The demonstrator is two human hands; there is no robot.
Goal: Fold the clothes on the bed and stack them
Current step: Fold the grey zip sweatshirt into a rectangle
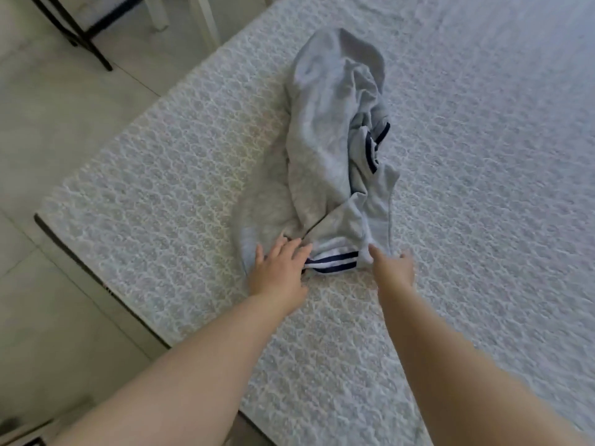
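A light grey garment (325, 123) with dark navy and white striped trim lies crumpled lengthwise on the bed (161, 175). Its striped hem (335, 262) is at the near end. My left hand (280, 268) lies on the garment's near left corner with fingers spread and fairly straight, touching the cloth beside the striped band. My right hand (394, 267) is at the near right corner of the hem; its fingers look blurred, and whether they pinch the cloth is unclear. Both forearms reach in from the bottom of the view.
The bed has a pale textured cover with a lace-like pattern. Its left edge (96, 275) runs diagonally, with tiled floor (48, 107) beyond. A dark metal furniture leg (93, 46) and white legs (206, 20) stand at the top left.
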